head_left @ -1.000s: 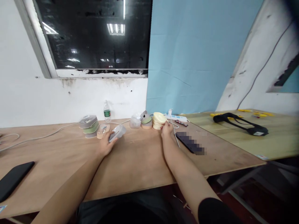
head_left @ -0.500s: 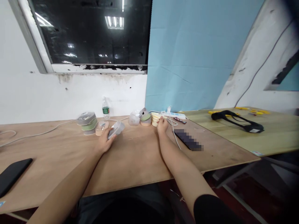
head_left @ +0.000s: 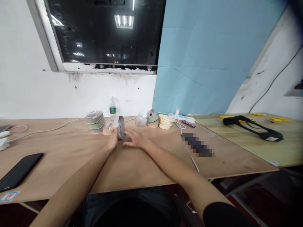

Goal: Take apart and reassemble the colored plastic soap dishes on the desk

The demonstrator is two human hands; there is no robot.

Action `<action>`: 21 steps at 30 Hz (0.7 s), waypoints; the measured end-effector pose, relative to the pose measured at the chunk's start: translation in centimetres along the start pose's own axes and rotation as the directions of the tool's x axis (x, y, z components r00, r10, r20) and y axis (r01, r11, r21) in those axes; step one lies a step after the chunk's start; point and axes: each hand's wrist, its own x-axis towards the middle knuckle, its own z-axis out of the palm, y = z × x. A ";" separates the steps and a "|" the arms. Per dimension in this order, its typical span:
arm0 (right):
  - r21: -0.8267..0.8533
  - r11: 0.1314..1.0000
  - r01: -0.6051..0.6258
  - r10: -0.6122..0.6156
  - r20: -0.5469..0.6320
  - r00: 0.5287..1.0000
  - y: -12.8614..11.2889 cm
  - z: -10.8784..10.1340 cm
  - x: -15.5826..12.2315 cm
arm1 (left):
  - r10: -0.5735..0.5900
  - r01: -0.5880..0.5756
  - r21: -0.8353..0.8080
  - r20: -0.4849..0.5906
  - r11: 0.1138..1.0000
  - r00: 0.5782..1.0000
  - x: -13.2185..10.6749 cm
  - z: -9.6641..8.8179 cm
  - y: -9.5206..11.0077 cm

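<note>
My left hand (head_left: 112,141) holds a small plastic cup-shaped piece (head_left: 121,127) upright on its edge, with its grey face turned toward me. My right hand (head_left: 136,139) lies open, its fingertips reaching the base of that piece and holding nothing. Just behind them sits a beige round dish (head_left: 108,127). A stack of grey and green round parts (head_left: 95,122) stands further left. To the right are a clear plastic part (head_left: 141,120), a small grey, green and beige stack (head_left: 152,120) and a pile of cream discs (head_left: 165,122).
A water bottle (head_left: 113,108) stands at the wall behind the wooden table (head_left: 132,167). A power strip (head_left: 182,118) and cables lie along the back. A black phone (head_left: 20,167) and a pixelated dark object (head_left: 197,144) rest on the table. A black strap (head_left: 252,127) lies on the adjoining table.
My right hand has left the cream discs and moved left to the plastic piece. My left hand has turned that piece upright. The view has shifted slightly.
</note>
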 end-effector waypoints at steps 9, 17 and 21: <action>-0.209 0.945 -0.251 0.271 0.072 0.960 0.8 -3.6 2.6 | -0.050 0.056 -0.049 0.109 0.997 0.993 -0.8 0.1 0.7; -0.473 0.694 -0.542 0.545 -0.146 0.825 11.5 -8.3 3.9 | 0.122 -0.177 0.354 0.173 0.918 0.977 -2.5 0.8 1.8; -0.588 0.665 -0.461 0.501 -0.106 0.859 13.4 -8.5 2.5 | 0.144 -0.212 0.395 0.194 0.894 0.970 -2.6 0.6 2.2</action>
